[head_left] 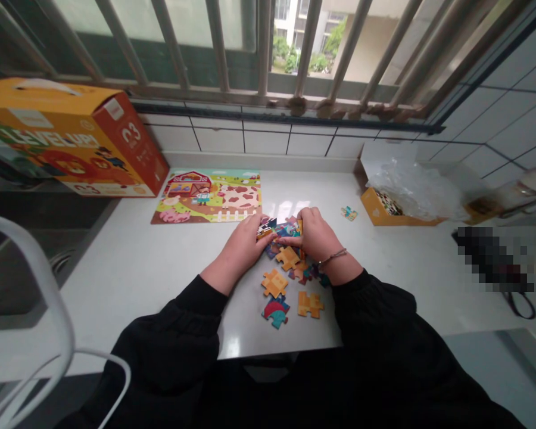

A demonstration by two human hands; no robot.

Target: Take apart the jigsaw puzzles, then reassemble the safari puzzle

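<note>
My left hand point(246, 238) is closed around a few jigsaw puzzle pieces point(266, 226), their dark-and-white faces and yellow edges showing beside the thumb. Opposite it, my right hand point(317, 238) curls around more puzzle pieces, of which a yellow edge shows at the fingers. Between and below both hands lies a loose pile of colourful pieces point(288, 229). Nearer the counter's front are an orange piece point(274, 283), another orange piece point(310, 304) and a red-and-teal piece point(276, 312). The fingers partly hide the pile.
A farm picture board point(214, 196) lies behind my left hand. An orange box point(71, 137) stands at back left, beside a dark sink. One small piece point(349, 213) sits right of my hands. An open box point(406, 202) with plastic wrap is at back right. A white cable point(49, 280) loops at left.
</note>
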